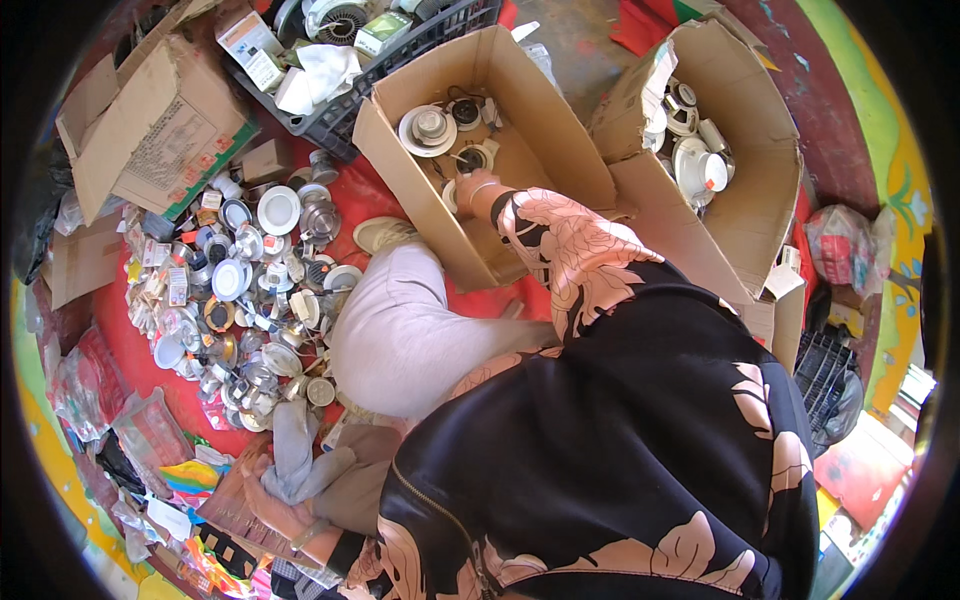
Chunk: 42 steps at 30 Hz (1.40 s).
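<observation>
My right hand (pixel 474 188) reaches into a tall cardboard box (pixel 545 130), its fingers closed on a small round downlight (pixel 474 158) with a dark centre. Close by in that box lie a white round downlight (pixel 427 130) and another dark-centred lamp (pixel 466 112). At the lower left, my left hand (pixel 278 508) rests beside a grey cloth-like piece (pixel 293 455) over a brown board (pixel 232 497). Its fingers look stretched out and hold nothing I can see.
A big heap of mixed light fixtures (pixel 240 290) covers the red sheet (pixel 115 352) on the left. Another open box (pixel 755 130) with lamps stands at the right. Behind are a black crate (pixel 400 62) of parts and a tilted carton (pixel 165 135). Plastic bags (pixel 88 385) lie far left.
</observation>
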Available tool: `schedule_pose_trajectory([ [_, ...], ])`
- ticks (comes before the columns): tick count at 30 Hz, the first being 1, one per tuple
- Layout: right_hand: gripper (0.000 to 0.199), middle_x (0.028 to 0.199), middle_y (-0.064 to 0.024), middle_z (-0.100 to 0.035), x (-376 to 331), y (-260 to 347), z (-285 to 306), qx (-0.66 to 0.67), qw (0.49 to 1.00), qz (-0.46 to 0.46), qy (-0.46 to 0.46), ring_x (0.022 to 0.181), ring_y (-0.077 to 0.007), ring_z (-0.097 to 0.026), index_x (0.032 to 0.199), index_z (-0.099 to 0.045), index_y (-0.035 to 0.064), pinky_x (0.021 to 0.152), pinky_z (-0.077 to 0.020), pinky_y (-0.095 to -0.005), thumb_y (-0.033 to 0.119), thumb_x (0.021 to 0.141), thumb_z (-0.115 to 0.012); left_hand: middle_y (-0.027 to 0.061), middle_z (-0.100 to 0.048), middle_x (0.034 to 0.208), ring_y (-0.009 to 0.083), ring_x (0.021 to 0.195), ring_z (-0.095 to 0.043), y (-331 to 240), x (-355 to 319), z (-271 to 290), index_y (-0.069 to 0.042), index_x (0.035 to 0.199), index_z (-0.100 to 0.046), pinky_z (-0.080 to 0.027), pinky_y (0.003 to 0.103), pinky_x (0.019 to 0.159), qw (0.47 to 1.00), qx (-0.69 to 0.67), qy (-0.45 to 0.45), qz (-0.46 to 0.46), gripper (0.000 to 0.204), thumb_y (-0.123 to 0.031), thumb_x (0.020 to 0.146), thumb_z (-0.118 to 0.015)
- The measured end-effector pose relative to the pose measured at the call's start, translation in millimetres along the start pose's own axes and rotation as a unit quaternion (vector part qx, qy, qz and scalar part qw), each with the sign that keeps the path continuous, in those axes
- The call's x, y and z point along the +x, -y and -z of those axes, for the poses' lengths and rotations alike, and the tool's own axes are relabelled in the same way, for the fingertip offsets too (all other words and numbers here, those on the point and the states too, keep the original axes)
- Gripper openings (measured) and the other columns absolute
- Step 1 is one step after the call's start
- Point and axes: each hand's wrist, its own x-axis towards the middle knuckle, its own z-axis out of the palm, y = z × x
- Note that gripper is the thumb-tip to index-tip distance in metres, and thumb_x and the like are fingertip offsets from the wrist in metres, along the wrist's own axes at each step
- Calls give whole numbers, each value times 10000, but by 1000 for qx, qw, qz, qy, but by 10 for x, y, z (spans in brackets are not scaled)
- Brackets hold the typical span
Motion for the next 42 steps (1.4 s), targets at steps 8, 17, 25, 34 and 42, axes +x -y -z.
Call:
schedule_pose_trajectory([
  [8, 896, 1201, -188, -535, 116, -218, -209, 15, 983, 16, 182, 1055, -323, -554, 1335, -380, 51, 860, -465, -389, 396, 597, -752, 136, -600, 835, 208, 770, -585, 94, 117, 66, 42, 793, -571, -501, 322, 697, 1000, -14, 11, -13, 336, -281, 883, -540],
  [17, 771, 1297, -240, -380, 145, -610, -801, 151, 966, -194, -83, 1186, -386, -415, 1401, -235, 190, 904, -415, -437, 278, 743, -628, 136, -603, 823, 196, 743, -589, 149, 158, 112, 53, 794, -577, -507, 316, 686, 998, 25, 6, -50, 346, -275, 893, -531],
  [25, 1095, 1309, -229, -414, 35, -529, -809, 356, 864, -351, -61, 1181, -351, -448, 1410, -149, 110, 962, -382, -415, 468, 564, -744, 135, -598, 845, 197, 767, -586, 86, 73, 25, 59, 812, -573, -510, 308, 690, 997, 51, 11, -63, 355, -283, 897, -530],
  [34, 1064, 1294, -259, -411, -163, -237, -674, 40, 988, -63, 135, 1179, -348, -442, 1394, -182, 41, 970, -366, -419, 454, 590, -744, 124, -589, 812, 193, 735, -586, 81, 53, -1, 36, 796, -556, -511, 309, 664, 997, 57, -13, -45, 335, -280, 903, -521],
  [42, 1076, 1249, -362, -341, 444, -23, -523, 167, 976, -54, -131, 1141, -452, -414, 1361, -136, -43, 964, -380, -429, 371, 599, -773, 114, -589, 789, 182, 700, -587, 140, 158, 41, 22, 796, -562, -514, 306, 639, 999, 30, -19, -40, 309, -269, 896, -536],
])
